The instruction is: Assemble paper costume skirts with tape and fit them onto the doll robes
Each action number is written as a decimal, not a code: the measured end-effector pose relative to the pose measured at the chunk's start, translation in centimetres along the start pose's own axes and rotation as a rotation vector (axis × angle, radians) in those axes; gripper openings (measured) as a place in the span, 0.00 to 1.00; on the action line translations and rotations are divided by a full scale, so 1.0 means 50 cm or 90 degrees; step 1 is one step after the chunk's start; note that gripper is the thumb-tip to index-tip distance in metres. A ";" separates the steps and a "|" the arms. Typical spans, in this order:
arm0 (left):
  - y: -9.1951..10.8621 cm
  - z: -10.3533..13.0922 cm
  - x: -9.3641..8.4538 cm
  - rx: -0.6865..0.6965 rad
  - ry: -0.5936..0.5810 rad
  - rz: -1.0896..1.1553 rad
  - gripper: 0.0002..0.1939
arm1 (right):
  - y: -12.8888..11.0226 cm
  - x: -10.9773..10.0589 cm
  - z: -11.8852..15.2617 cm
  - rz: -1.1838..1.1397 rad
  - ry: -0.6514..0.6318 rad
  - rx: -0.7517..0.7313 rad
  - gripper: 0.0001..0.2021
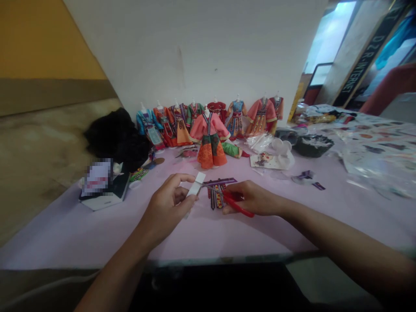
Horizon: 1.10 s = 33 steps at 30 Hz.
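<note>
A small white strip (195, 187), paper or tape, is pinched between the thumb and fingers of my left hand (172, 199). My right hand (248, 198) grips red-handled scissors (238, 206), whose blades reach left to the strip and lie across it. Whether the blades touch or cut the strip is too small to tell. Below the blades, a patterned trim piece (218, 197) with purple, black and yellow bands lies on the pink tabletop (208, 238). Just behind it stands a headless doll form in a pink top and orange skirt (212, 154).
Several dressed doll forms (237, 119) line the wall. At left lie a black cloth bundle (118, 134) and a dark box (110, 193). To the right are a printed card (264, 160), a dark bowl (313, 146), purple trim scraps (318, 186) and plastic-covered sheets (380, 151).
</note>
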State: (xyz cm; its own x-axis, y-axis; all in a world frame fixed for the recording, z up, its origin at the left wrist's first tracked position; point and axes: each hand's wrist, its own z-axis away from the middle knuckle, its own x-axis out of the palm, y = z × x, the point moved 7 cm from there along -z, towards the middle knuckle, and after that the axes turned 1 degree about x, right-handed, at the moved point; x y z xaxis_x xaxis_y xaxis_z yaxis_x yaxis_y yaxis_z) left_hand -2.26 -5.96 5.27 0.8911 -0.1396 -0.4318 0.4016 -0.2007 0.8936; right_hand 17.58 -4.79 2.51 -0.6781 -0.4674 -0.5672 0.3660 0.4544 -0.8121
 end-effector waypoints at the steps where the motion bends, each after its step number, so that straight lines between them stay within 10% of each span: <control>1: -0.001 0.000 0.000 0.002 0.000 -0.003 0.18 | 0.000 0.000 0.000 -0.002 -0.002 0.003 0.22; 33: 0.017 0.007 -0.005 0.008 0.013 0.005 0.19 | 0.004 0.006 -0.008 -0.040 -0.030 0.005 0.20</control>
State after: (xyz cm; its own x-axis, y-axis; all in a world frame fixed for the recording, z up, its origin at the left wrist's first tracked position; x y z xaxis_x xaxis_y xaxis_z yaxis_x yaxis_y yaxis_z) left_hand -2.20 -6.43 6.11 0.8984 -0.1212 -0.4220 0.3919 -0.2119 0.8952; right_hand 17.22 -4.54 2.23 -0.6696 -0.5300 -0.5203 0.3288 0.4165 -0.8476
